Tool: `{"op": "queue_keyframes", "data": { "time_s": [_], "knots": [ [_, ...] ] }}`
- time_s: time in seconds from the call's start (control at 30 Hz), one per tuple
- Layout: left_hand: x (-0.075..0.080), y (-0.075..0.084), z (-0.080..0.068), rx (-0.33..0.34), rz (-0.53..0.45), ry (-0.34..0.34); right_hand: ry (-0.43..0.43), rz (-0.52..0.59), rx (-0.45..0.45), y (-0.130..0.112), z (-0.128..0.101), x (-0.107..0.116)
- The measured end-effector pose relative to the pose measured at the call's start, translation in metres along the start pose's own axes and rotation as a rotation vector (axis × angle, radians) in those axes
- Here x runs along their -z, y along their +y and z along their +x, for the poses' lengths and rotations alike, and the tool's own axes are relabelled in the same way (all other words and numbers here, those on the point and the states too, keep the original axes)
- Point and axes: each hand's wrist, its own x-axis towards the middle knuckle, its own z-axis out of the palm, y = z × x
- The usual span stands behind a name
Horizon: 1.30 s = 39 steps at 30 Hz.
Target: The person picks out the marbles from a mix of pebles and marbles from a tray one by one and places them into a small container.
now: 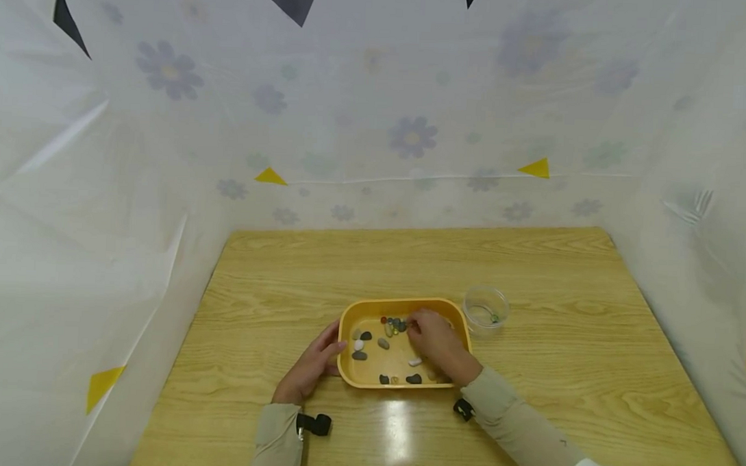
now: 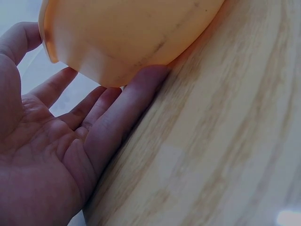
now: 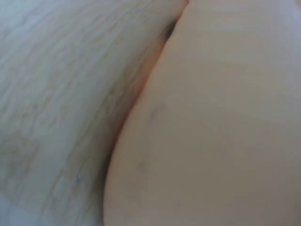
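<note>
A yellow plastic tray (image 1: 368, 382) holds several pebbles and small beads. My left hand (image 1: 311, 366) grips its left end, the thumb over the rim and the other fingers against the outer wall, as the left wrist view shows. My right hand (image 1: 436, 338) reaches into the tray's right half, fingertips down beside a cluster of dark pebbles (image 1: 397, 324); I cannot tell if it pinches one. A red bead (image 1: 384, 320) lies by that cluster. A white pebble (image 1: 359, 345) sits among grey ones at the left, and another white stone (image 1: 414, 362) lies below the right hand.
A clear round cup (image 1: 485, 311) with a small greenish piece inside stands just off the tray's upper right corner. The wooden table (image 1: 560, 335) is bounded by white flowered sheeting (image 1: 352, 109) at the back and sides.
</note>
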Motion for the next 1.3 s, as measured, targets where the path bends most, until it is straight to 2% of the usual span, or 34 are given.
{"op": "queue_keyframes", "data": {
  "time_s": [0.1,0.4,0.73,0.97,1.3],
  "knots": [
    [0.0,-0.002,0.0,-0.012,0.001,-0.001,0.023,0.022,0.0,0.0,-0.002,0.005],
    [0.002,-0.003,0.003,-0.019,-0.005,-0.008,0.122,0.036,0.088,0.012,-0.006,0.023],
    [0.001,0.0,0.003,0.007,0.004,0.014,0.156,0.021,0.111,0.018,-0.017,0.057],
    [0.002,0.001,0.003,-0.001,0.009,0.003,0.205,0.041,0.07,0.023,-0.024,0.084],
    [0.001,0.007,0.001,0.021,-0.011,-0.021,0.272,0.014,0.027,0.048,-0.026,0.107]
  ]
}}
